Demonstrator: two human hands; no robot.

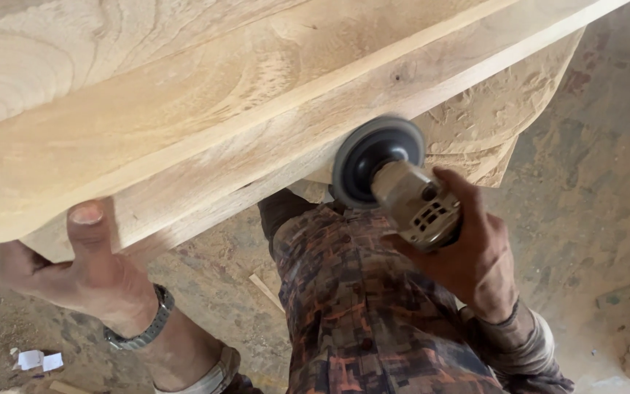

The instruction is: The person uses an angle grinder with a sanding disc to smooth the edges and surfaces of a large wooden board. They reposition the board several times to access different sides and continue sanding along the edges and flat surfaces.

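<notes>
- Pale wooden boards (184,109) fill the top of my view, closest to my face: broad planks with a swirling grain, stacked so that a stepped front edge runs from lower left up to upper right.
- My left hand (85,273) grips that lower edge of the wood; the thumb lies flat up against the front face, while the other fingers curl away underneath, hidden from me.
- On that wrist sits a metal-banded watch (147,325), with a rolled light cuff just below it.
- My right hand (472,252) is closed tight around the dusty grey body of an angle grinder (410,201).
- Its round dark sanding disc (375,160) stands on edge, pressed to the underside of the board's front edge, about midway along the visible length.
- Behind the disc, rough carved wood (497,109) hangs under the planks, furred with sawdust.
- My patterned shirt (359,306), dark with orange and brown blocks, shows below the tool.
- Underfoot is a dusty concrete floor (592,182), with white paper scraps (39,360) at lower left and a thin wood sliver (265,290) near my body.
</notes>
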